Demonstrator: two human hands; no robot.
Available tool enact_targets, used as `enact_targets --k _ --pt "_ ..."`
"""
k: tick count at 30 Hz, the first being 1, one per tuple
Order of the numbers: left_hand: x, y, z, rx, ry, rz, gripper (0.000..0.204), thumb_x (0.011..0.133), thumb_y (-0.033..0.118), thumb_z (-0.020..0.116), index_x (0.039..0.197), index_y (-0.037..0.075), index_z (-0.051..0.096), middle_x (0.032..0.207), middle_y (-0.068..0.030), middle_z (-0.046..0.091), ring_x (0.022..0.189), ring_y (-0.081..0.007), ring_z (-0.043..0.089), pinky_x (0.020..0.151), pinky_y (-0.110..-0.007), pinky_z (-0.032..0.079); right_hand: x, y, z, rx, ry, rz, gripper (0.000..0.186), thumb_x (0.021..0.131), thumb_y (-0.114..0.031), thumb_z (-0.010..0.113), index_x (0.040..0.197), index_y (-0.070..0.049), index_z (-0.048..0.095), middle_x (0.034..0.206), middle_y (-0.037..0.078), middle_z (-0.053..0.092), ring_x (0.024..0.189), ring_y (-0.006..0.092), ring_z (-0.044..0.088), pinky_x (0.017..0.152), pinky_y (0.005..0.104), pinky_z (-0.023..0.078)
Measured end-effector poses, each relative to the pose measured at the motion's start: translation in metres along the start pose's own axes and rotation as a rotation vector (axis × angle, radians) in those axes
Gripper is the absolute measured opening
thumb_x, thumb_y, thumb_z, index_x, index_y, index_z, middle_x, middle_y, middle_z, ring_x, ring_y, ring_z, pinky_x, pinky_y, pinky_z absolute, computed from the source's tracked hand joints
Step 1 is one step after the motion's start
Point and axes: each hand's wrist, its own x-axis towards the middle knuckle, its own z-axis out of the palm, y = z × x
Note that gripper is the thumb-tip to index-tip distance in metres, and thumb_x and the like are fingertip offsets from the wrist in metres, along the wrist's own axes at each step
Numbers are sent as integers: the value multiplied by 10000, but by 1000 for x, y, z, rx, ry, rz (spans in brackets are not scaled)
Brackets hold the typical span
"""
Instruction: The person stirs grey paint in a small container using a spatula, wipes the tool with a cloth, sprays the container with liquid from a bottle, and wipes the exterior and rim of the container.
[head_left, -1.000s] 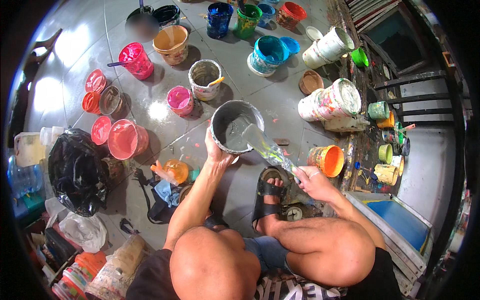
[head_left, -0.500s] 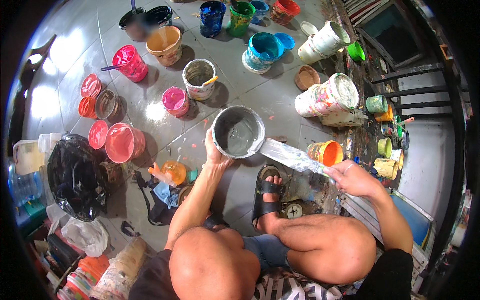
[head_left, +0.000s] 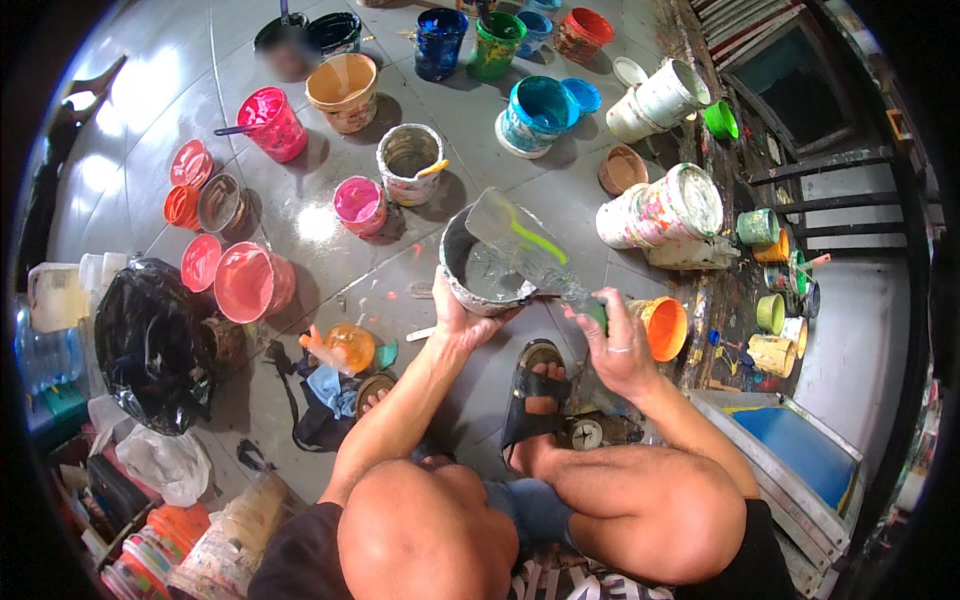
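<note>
In front of me my left hand [head_left: 466, 318] grips a paint-crusted pot [head_left: 455, 255] holding dark grey paint, fingers wrapped round its side and underside. My right hand [head_left: 615, 340] is closed on the green handle of a wide spatula [head_left: 515, 240] smeared with clear, grey and lime-yellow streaks. The spatula's blade lies slanted over the pot's mouth, hiding much of the inside. Beyond the pot stand a pink paint cup [head_left: 358, 208] and a whitish bucket [head_left: 408, 165] with an orange-handled tool.
Paint pots stand around the tiled floor, including teal [head_left: 535, 115], orange [head_left: 663, 328] and coral [head_left: 250, 285] ones. A black bag [head_left: 150, 350] lies at the left. A whitish bucket [head_left: 655, 205], a paint-stained wooden ledge and a blue-meshed frame [head_left: 790, 455] are at the right, near my sandalled feet.
The spatula has swung from low right of the pot up across its mouth, blade tilted upward; my right hand moved left. The pot shifted slightly rightward in my left hand.
</note>
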Motion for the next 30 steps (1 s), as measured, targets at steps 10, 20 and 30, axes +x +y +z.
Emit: enact_targets --k 10,20,30 --pt "-8 11 1 49 -92 106 695 957 674 412 1407 159 535 1413 -117 556 1290 -353 534 1058 -623 430 -2 -12 10 163 -95 62 255 994 -293 617 1115 -70 586 716 223 653 722 466 667 587 531 487" --pt "-3 34 -8 109 -106 205 652 952 600 346 1411 180 542 1430 -99 556 1279 -336 559 1015 -581 480 -41 2 -41 48 -274 194 244 984 -312 643 1060 -84 601 800 195 674 760 427 674 640 492 504" --pt "0 30 -15 77 -24 126 632 949 592 370 1405 193 551 1415 -83 571 1277 -337 566 1034 -585 479 -31 -15 -108 62 -223 172 246 969 -213 662 1093 -2 646 776 179 669 669 327 673 634 380 513"
